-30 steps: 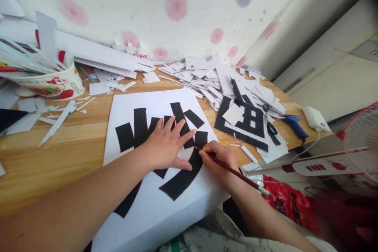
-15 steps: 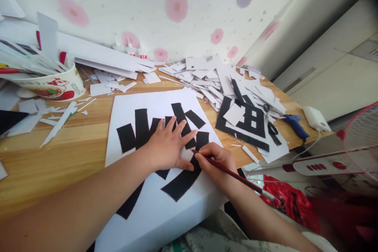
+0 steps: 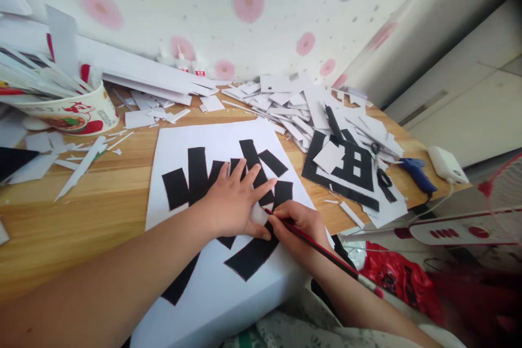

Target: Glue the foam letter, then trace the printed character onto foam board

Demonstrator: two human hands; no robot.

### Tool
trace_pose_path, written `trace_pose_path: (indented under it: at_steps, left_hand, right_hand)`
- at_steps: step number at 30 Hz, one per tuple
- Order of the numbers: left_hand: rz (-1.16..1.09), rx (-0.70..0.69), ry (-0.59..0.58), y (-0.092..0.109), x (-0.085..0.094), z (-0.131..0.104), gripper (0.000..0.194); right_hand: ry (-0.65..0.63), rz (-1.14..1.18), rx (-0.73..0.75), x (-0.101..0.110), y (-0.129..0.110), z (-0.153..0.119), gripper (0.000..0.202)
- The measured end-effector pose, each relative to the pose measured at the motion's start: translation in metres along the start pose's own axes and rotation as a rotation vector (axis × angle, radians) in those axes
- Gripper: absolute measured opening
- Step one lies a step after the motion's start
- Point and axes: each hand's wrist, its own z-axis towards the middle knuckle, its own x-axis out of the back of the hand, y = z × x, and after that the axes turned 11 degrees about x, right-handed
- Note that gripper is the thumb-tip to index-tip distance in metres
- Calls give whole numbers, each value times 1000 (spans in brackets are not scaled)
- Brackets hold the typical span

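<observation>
A white board lies on the wooden table, with a black cut-out shape of wide strokes flat on it. My left hand is spread flat over the middle of the black shape, fingers apart. Pinched in my right hand is a red and black pencil; its tip touches the shape's edge just right of my left thumb and forefinger. Part of the black shape is hidden under my left hand.
A paper tub with white strips stands at the left. White offcuts are piled at the back, near a second black cut-out, scissors, a blue glue gun and a white adapter.
The view has shifted slightly, so things at the right appear further right. Both hands keep nearly the same place on the black shape, and the pencil stays in my right hand.
</observation>
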Motion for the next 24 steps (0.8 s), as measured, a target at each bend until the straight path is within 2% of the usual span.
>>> trace_pose_path:
  at_steps: [8,20,24]
  left_hand:
    - [30,9,-5,0,-2,1,111]
    - [41,15,-17,0,0,2,111]
    - [40,9,-21,-1,-1,2,112]
  right_hand:
    - [78,-67,-23,-2,1,-2,13]
    - [163,-130,-166,-1,3,-3,15]
    - [206,8,-229,4,5,-1,15]
